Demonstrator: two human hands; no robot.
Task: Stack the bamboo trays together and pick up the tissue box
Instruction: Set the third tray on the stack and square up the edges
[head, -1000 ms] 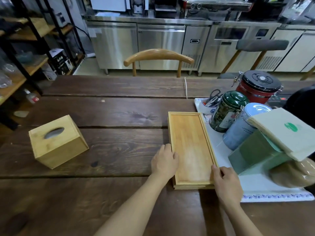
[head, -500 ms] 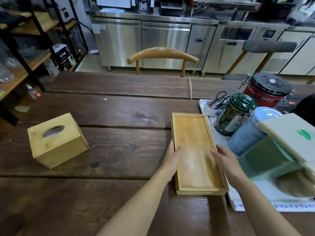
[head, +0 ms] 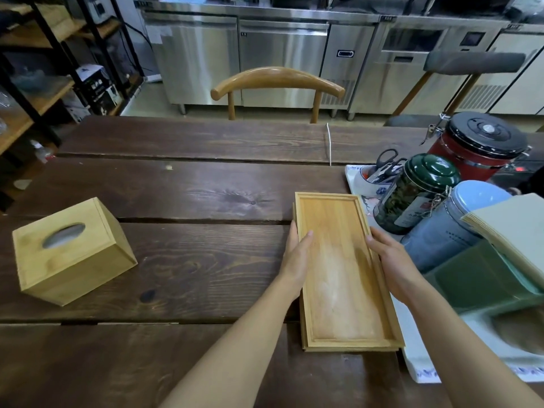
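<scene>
No legible text in this view. Green tin [head: 412,192] carries a label with red and white patches; characters too small to read. Blue-grey canister [head: 447,231] shows a faint line of print on its side, unreadable. Boxes on the shelf [head: 97,86] bear printed graphics, blurred.

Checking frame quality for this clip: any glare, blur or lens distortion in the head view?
Head view: wide-angle bending curves the steel counters and the table edges; a pale sheen washes the middle of the bamboo tray; the lower right corner is smeared, near the white cloth; both hands, left hand and right hand, are sharp.
</scene>
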